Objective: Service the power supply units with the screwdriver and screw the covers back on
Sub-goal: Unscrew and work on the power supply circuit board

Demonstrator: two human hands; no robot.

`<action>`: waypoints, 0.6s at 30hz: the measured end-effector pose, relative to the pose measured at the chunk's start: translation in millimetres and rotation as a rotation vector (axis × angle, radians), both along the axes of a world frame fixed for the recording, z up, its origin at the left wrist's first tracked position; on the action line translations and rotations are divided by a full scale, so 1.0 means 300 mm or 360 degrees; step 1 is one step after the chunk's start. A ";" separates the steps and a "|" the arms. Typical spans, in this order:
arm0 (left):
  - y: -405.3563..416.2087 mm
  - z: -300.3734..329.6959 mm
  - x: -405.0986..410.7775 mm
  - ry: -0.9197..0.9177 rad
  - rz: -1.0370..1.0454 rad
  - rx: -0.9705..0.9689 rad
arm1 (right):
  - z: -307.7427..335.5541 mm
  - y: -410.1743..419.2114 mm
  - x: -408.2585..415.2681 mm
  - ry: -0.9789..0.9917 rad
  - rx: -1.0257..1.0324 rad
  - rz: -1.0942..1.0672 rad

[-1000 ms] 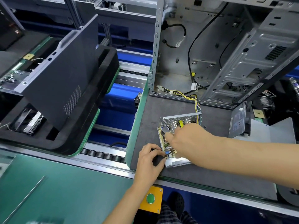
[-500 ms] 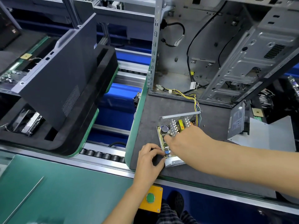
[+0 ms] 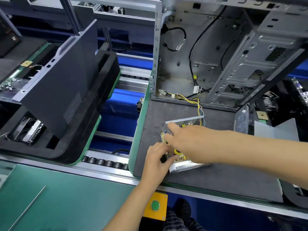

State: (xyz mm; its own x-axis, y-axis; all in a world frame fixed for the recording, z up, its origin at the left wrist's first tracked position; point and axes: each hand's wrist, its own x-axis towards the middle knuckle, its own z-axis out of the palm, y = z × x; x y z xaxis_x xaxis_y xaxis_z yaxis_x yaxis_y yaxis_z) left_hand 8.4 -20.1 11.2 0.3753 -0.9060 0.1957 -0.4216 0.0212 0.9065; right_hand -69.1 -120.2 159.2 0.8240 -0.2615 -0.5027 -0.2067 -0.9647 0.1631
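PSU (image 3: 186, 165): opened, cover off, lying on the grey mat (image 3: 216, 177) near its near-left corner; perforated metal wall on the far side, circuit board with yellow parts showing inside.
Wires (image 3: 199, 105): yellow and black bundle running from the PSU's far-right corner into the case (image 3: 233, 55).
Left hand (image 3: 156, 162): at the PSU's near-left edge, fingers curled, thumb and fingertips pinching something small on the board; what it is I cannot tell.
Right hand (image 3: 186, 140): reaches in from the right over the board, fingers stretched toward the far-left corner, tips touching parts there; whether they grip anything I cannot tell.
Case: open, standing at the far edge of the mat, side panel off.
Second PSU (image 3: 241, 120): upright at the right edge of the mat.
Panel (image 3: 58, 90): dark, leaning in the foam tray (image 3: 93, 124) on the left.
Button (image 3: 155, 205): green on a yellow box, near edge, under the left forearm.
Screwdriver: not visible in this view.
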 end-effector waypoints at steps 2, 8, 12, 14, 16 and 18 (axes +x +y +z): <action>-0.004 -0.004 0.015 -0.0023 -0.0018 0.0004 | 0.015 -0.006 -0.010 -0.0070 -0.0024 0.0070; -0.001 0.011 0.041 0.0088 -0.0206 0.0052 | -0.005 0.025 0.010 -0.0131 -0.0253 0.0037; -0.011 0.008 0.068 -0.0063 -0.0214 0.0064 | 0.020 0.006 -0.024 -0.0178 -0.0062 0.0012; -0.017 0.010 0.088 -0.0091 -0.0288 0.0078 | 0.039 0.003 -0.027 -0.0159 -0.0020 0.0087; -0.018 0.015 0.098 -0.0152 -0.0367 0.0085 | 0.046 0.003 -0.024 -0.0170 -0.0086 0.0133; -0.018 0.028 0.104 -0.0094 -0.0393 0.0099 | 0.040 0.006 -0.022 -0.0190 -0.0214 0.0188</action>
State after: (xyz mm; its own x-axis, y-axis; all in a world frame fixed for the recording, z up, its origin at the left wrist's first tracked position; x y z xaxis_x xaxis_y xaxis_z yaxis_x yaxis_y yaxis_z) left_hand 39.7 -25.4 19.6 0.1306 -0.9797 0.1520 -0.4628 0.0753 0.8833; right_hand -75.7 -118.5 171.3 0.9045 -0.2175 -0.3668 -0.1187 -0.9546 0.2731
